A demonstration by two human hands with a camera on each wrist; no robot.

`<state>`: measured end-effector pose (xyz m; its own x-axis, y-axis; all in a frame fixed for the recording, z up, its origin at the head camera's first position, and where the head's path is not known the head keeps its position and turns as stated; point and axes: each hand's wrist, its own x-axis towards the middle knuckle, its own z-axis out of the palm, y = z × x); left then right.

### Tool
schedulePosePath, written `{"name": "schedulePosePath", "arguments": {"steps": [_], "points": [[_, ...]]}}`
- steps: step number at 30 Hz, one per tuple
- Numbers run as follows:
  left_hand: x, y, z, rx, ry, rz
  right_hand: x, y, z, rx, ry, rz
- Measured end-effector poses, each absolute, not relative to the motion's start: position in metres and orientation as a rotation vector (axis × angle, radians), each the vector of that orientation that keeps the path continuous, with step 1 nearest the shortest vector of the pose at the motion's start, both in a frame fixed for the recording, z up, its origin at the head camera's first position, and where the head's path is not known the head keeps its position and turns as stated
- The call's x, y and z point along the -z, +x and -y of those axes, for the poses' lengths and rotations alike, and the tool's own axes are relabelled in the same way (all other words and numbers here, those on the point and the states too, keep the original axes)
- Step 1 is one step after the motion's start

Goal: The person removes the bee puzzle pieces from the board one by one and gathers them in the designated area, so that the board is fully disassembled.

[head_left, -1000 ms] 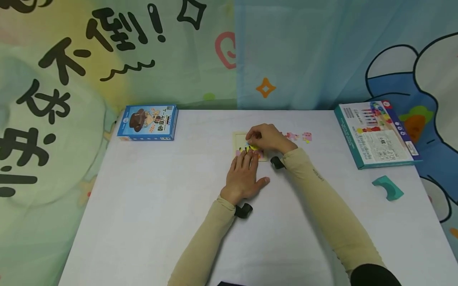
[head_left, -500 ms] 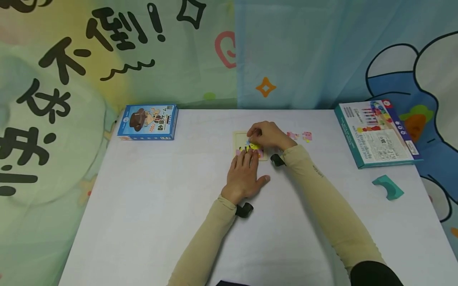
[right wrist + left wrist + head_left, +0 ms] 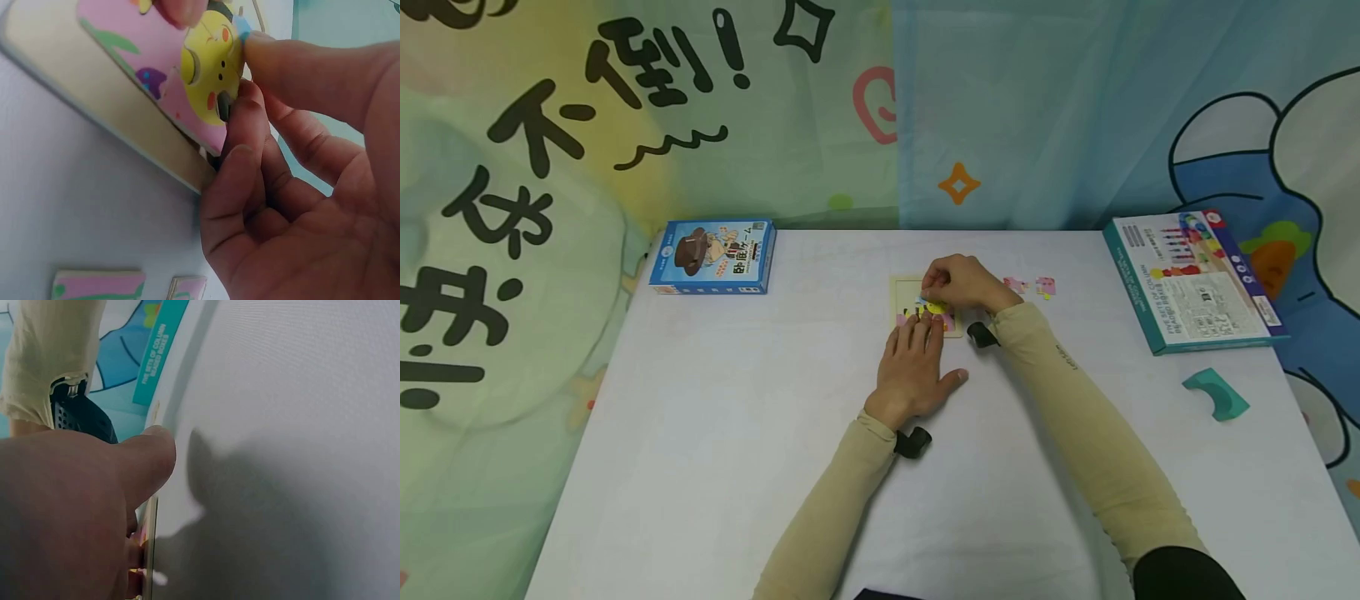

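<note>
Left hand (image 3: 913, 369) has the puzzle (image 3: 147, 47) directly under its fingertips.

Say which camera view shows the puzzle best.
The right wrist view: it shows the puzzle close up, its pink and yellow picture clear, though partly covered. The head view shows it small, partly hidden by the left hand and right hand. The left wrist view catches only a narrow edge.

The white desk (image 3: 722, 433) leaves room along its left edge to the blue rectangular box (image 3: 711, 257). The left hand (image 3: 913, 375) blocks the square cream frame (image 3: 902, 290) from the near edge, the right hand (image 3: 964, 282) from the right; an arched teal block (image 3: 1223, 395) obstructs the right edge.
</note>
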<state>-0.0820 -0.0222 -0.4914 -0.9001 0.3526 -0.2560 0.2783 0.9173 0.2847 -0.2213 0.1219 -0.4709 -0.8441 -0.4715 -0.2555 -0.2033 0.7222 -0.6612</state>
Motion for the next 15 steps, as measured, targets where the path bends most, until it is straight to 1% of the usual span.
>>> {"name": "schedulePosePath", "arguments": {"steps": [8,15], "points": [[0.4949,-0.0829,0.0223,-0.405,0.457,-2.737,0.4711,-0.2209,-0.1225,0.883,-0.498,-2.536],[0.4896,-0.0816,0.0251,-0.44,0.486,-2.728,0.4723,-0.2214,-0.1215,0.883,-0.494,-2.541]]}}
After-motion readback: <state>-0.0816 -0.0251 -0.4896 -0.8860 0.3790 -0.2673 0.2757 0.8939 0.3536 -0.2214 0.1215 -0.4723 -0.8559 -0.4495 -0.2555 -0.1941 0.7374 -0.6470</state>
